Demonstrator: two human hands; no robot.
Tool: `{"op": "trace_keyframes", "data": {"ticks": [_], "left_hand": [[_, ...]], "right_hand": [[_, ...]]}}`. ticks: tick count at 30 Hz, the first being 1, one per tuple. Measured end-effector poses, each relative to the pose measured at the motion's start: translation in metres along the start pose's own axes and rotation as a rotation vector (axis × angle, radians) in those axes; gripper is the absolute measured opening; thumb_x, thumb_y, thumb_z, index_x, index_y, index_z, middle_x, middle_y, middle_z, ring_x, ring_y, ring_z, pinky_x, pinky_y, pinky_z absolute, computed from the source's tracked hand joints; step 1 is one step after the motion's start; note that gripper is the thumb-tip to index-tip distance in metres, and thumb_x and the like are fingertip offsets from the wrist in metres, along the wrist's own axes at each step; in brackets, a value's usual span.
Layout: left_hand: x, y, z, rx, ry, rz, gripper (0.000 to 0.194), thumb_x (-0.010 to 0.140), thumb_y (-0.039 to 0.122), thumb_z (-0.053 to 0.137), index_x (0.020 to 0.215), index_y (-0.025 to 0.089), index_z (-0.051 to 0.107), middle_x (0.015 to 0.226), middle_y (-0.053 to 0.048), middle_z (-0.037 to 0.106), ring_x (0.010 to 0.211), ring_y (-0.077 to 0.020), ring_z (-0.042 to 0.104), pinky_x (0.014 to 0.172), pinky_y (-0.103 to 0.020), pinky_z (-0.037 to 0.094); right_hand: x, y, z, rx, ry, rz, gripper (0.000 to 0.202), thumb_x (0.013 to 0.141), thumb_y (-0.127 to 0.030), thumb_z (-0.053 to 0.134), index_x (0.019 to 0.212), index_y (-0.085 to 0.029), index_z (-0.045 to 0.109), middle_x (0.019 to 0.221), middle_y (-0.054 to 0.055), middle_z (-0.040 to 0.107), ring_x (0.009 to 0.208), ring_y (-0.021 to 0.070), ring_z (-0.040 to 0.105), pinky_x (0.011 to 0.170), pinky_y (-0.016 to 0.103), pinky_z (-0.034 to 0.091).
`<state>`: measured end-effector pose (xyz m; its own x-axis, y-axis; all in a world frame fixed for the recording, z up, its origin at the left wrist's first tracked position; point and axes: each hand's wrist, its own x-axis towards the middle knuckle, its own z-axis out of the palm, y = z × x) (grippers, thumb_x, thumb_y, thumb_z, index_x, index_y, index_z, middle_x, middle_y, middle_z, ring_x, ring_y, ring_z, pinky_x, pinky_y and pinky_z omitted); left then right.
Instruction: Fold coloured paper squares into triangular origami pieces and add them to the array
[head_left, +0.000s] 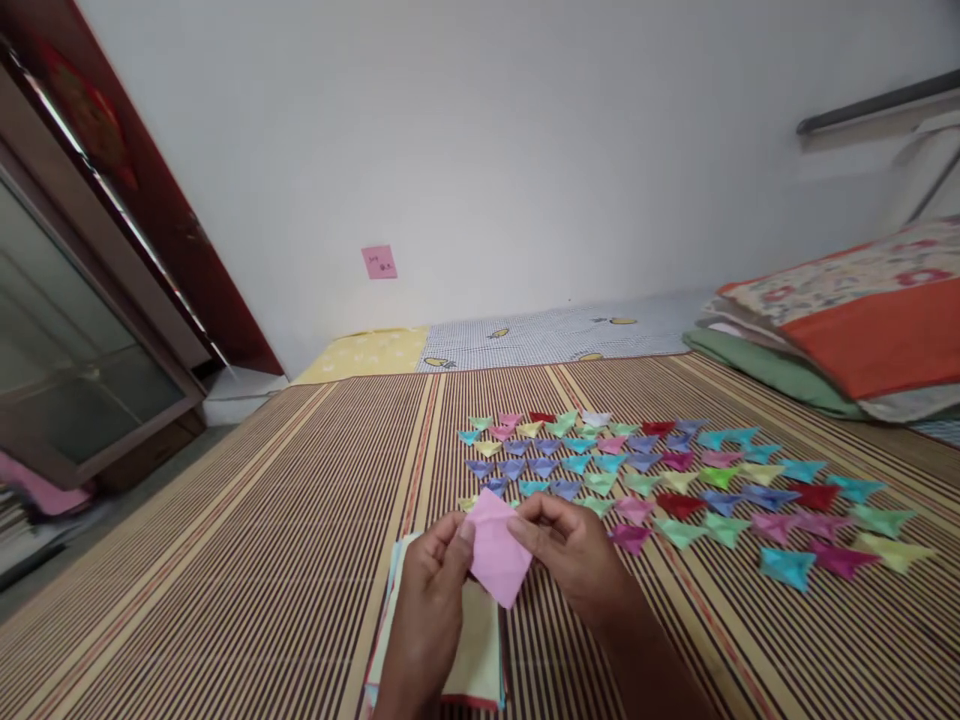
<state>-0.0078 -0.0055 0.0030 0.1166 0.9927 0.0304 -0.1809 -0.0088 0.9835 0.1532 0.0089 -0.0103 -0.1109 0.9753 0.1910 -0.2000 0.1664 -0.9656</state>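
Note:
A pink square of folded paper (498, 552) is held up between my two hands, one corner pointing down. My left hand (435, 580) pinches its left corner between thumb and fingers. On the opposite corner, my right hand (570, 550) grips with thumb and forefinger. Below and partly behind my left hand lies a stack of coloured paper sheets (478, 650), pale yellow on top. Many small folded paper boats (681, 504) in several colours stand in rows beyond and to the right of my hands.
A striped mat (300, 530) spreads under everything. Folded bedding (862, 330) is piled at the far right. A pink note (379, 262) sticks to the white wall (525, 150). At left stand a reddish door (172, 220) and a glass-paned cabinet (82, 330).

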Motion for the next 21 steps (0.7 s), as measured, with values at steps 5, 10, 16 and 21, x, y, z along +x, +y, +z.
{"op": "trace_keyframes", "data": {"ticks": [5, 10, 16, 21], "left_hand": [[-0.003, 0.002, 0.001, -0.015, 0.069, -0.013, 0.054, 0.09, 0.049, 0.069, 0.134, 0.019, 0.061, 0.076, 0.0, 0.062, 0.067, -0.0145, 0.055, 0.064, -0.024, 0.045], [-0.003, 0.004, -0.009, 0.056, 0.017, 0.087, 0.041, 0.094, 0.045, 0.065, 0.129, 0.023, 0.066, 0.086, -0.002, 0.066, 0.075, -0.0153, 0.057, 0.07, -0.025, 0.047], [-0.007, 0.012, -0.018, 0.009, -0.145, 0.057, 0.064, 0.095, 0.042, 0.065, 0.154, 0.034, 0.041, 0.115, -0.008, 0.07, 0.09, -0.0189, 0.063, 0.082, -0.029, 0.049], [-0.006, 0.013, -0.021, 0.109, -0.15, 0.056, 0.046, 0.095, 0.042, 0.065, 0.139, 0.029, 0.063, 0.109, -0.007, 0.072, 0.087, -0.0174, 0.062, 0.079, -0.027, 0.049]], "right_hand": [[-0.004, -0.003, 0.006, -0.144, 0.137, -0.113, 0.025, 0.09, -0.04, 0.07, 0.077, -0.018, 0.068, 0.067, -0.002, 0.059, 0.062, 0.0135, 0.051, 0.058, 0.024, 0.04], [-0.002, -0.002, 0.005, -0.066, 0.148, -0.069, 0.023, 0.085, -0.04, 0.074, 0.082, -0.018, 0.067, 0.072, 0.001, 0.064, 0.066, 0.0158, 0.058, 0.059, 0.025, 0.044], [0.001, 0.004, 0.005, 0.045, 0.152, -0.04, 0.026, 0.082, -0.037, 0.077, 0.097, -0.02, 0.065, 0.075, -0.001, 0.064, 0.067, 0.0152, 0.061, 0.06, 0.024, 0.048], [0.0, 0.002, 0.008, 0.029, 0.163, -0.052, 0.02, 0.083, -0.035, 0.074, 0.094, -0.02, 0.066, 0.073, -0.001, 0.063, 0.066, 0.015, 0.059, 0.06, 0.025, 0.045]]}}
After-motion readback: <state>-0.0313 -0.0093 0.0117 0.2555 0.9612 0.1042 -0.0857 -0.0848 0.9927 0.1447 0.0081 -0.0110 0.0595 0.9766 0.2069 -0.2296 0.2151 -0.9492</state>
